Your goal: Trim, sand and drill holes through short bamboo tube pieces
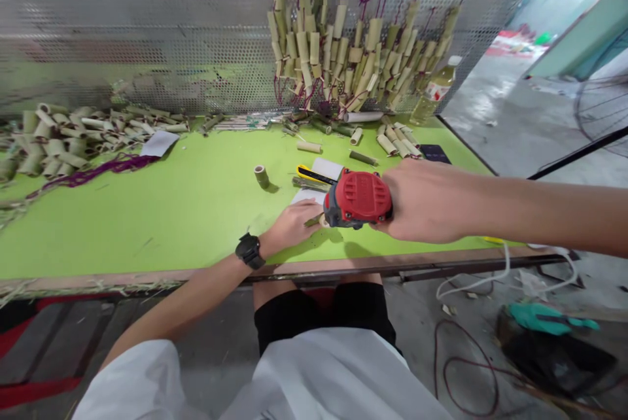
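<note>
Gripping a red power tool (358, 197), the right hand (426, 201) closes around its body and points its nose down toward the left hand (294, 224). That hand lies low on the green table (186, 210), fingers curled over a short bamboo piece (314, 220), pinning it just under the tool's tip. By the look of it, the work goes best if the left fingers stay back from the tip, the piece is pressed flat to the table, and the tool comes in square rather than slanted. Just beyond the hands lie a yellow knife (314, 175) and white paper (326, 168); a lone bamboo ring (261, 176) stands farther out from the left hand. Well to the left sits a heap of bamboo tubes (53, 142), and more tubes hang on strings against the mesh screen (147, 27). The tool's working end is hidden behind its own body, so what kind of bit it carries cannot be told. Most of the pinned piece is covered by the fingers.
</note>
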Demonstrator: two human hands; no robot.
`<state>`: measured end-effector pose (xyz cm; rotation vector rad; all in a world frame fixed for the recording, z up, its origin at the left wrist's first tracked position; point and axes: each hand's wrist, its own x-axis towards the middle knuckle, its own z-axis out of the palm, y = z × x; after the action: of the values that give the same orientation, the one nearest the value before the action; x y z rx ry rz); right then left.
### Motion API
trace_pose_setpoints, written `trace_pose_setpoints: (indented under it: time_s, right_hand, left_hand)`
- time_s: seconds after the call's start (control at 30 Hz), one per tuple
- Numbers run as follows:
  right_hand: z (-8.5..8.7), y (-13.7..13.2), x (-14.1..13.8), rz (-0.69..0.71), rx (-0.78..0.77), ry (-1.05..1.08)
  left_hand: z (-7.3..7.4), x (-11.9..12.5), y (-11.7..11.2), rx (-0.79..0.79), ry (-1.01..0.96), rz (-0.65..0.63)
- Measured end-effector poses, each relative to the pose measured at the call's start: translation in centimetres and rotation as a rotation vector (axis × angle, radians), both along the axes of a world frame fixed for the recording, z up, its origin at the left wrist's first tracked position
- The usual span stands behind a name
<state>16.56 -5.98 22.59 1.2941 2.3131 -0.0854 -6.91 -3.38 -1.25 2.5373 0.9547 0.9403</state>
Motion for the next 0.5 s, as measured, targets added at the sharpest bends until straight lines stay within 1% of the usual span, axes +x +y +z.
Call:
trace_pose_setpoints:
  time_s: [0.13, 0.2, 0.33, 0.4, 0.5]
  right_hand:
    - [-0.8, 0.0, 0.2, -0.034, -0.002, 0.02]
    - [-1.3, -0.1, 0.5, -0.047, -0.003, 0.056]
    - [-2.3, -0.9, 1.3, -0.095, 0.023, 0.199]
    - [-2.8, -1.3, 1.8, -0.121, 0.052, 0.228]
    - [-3.8, -1.4, 2.5, -0.162, 0.071, 0.24]
  left_hand:
    - [-0.3, -0.2, 0.3, 0.139, 0.038, -0.016]
    - [-0.5, -0.3, 0.3, 0.183, 0.053, -0.025]
    - [-0.4, -0.3, 0.3, 0.152, 0.134, 0.027]
    - [-0.2, -0.5, 0.4, 0.136, 0.17, 0.057]
    - [0.3, -0.7, 0.7, 0.206, 0.203, 0.089]
